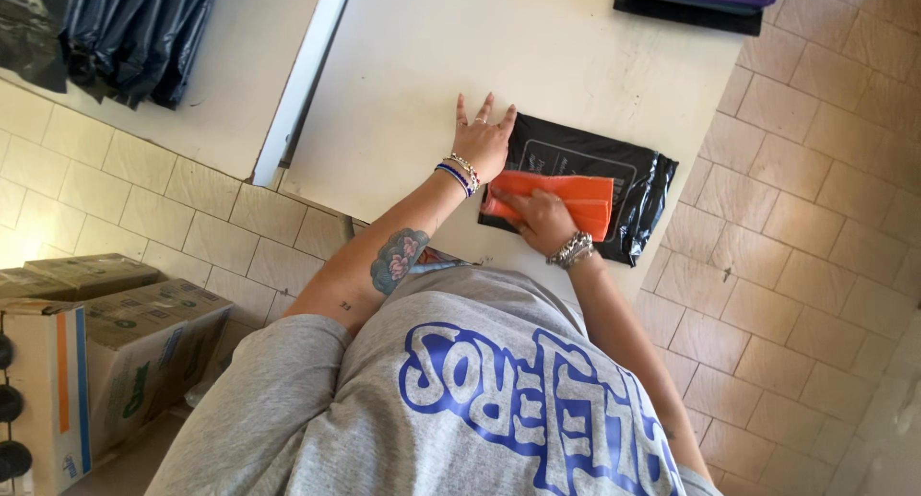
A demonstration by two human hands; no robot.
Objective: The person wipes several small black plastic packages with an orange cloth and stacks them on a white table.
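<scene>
Head view. A glossy, crinkled black plastic mailer bag (600, 184) lies flat near the table's (537, 55) right edge. Left hand (483, 141), fingers spread, presses flat on the matte cream tabletop and the bag's left end. Right hand (539, 218), fingers together and extended, presses a flat, rectangular orange folded cloth (576, 197) onto the bag. Beaded bracelets ring both wrists. At the table's far right corner rests a purple sheet on black. Cardboard boxes (106, 314) stand on the tiled floor.
</scene>
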